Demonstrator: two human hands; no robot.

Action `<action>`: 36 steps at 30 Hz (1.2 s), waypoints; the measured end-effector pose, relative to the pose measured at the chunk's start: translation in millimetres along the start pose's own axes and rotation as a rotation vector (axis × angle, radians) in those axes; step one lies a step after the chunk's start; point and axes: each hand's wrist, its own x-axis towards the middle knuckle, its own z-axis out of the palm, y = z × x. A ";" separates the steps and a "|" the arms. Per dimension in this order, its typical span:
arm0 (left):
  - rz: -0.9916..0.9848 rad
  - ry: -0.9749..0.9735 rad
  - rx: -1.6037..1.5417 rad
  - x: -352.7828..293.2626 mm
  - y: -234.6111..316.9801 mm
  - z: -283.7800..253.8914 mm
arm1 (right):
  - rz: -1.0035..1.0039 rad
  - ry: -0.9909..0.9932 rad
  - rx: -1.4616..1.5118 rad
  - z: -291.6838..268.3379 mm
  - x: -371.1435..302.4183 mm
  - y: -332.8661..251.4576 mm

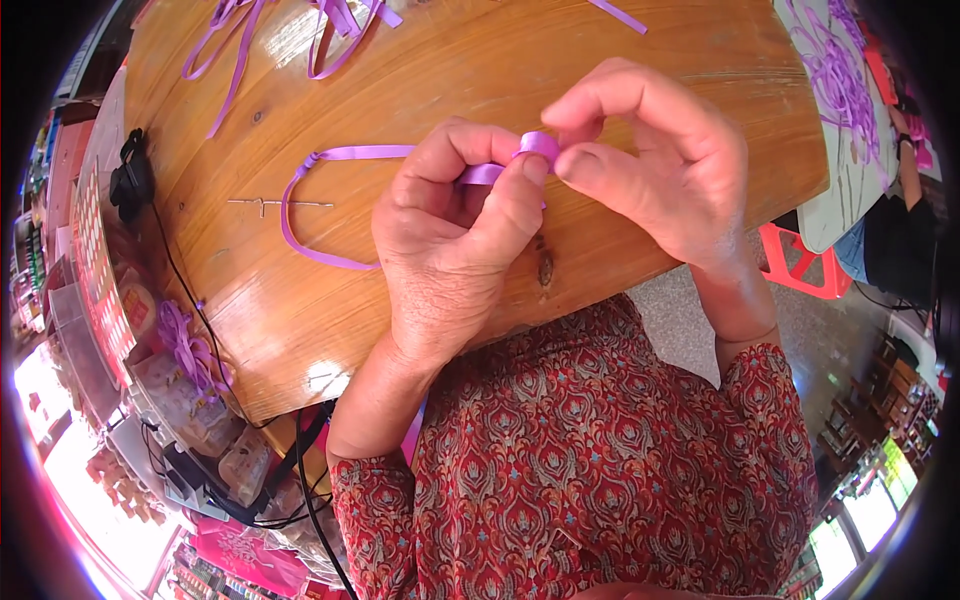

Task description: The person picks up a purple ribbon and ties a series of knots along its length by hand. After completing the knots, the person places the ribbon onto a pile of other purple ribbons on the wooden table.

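Note:
My left hand [445, 215] is closed over the table, pinching a purple satin ribbon [345, 263] between thumb and forefinger. A small curled loop of that ribbon stands up at the fingertips. Out to the left, the rest of it lies on the wood in a wide bend with a small knot at its upper left. My right hand [670, 160] hovers just right of the loop, thumb and forefinger curved and apart. Its thumb tip is beside the ribbon; whether they touch I cannot tell. A thin metal piece with a twisted middle [262, 205] lies across the ribbon's bend.
More purple ribbons [340, 20] lie along the far edge of the wooden table [650, 70]. A tangled purple bunch [840, 85] rests on a pale surface at right, near a red stool [800, 262]. A black cable [185, 270] runs down the left edge. Another person's arm [908, 165] shows at far right.

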 end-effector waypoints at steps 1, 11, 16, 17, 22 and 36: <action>0.014 -0.009 0.005 0.0 -1.1 -0.4 | -0.047 -0.055 -0.051 -2.2 0.6 2.8; 0.061 -0.113 -0.128 0.3 -3.9 -4.2 | 0.507 -0.049 0.456 2.0 2.9 -2.9; 0.004 -0.112 -0.315 2.7 -4.6 -2.1 | 0.399 -0.072 0.385 4.4 0.1 -1.5; 0.008 -0.111 -0.313 3.1 -5.1 -4.0 | 0.296 -0.049 0.220 5.4 -0.3 -3.6; 0.020 -0.181 -0.245 1.8 -6.2 -7.3 | -0.277 -0.019 -0.140 -0.1 0.3 11.2; 0.100 -0.212 -0.158 2.1 -5.3 -10.4 | -0.243 -0.132 -0.055 -8.4 4.8 3.1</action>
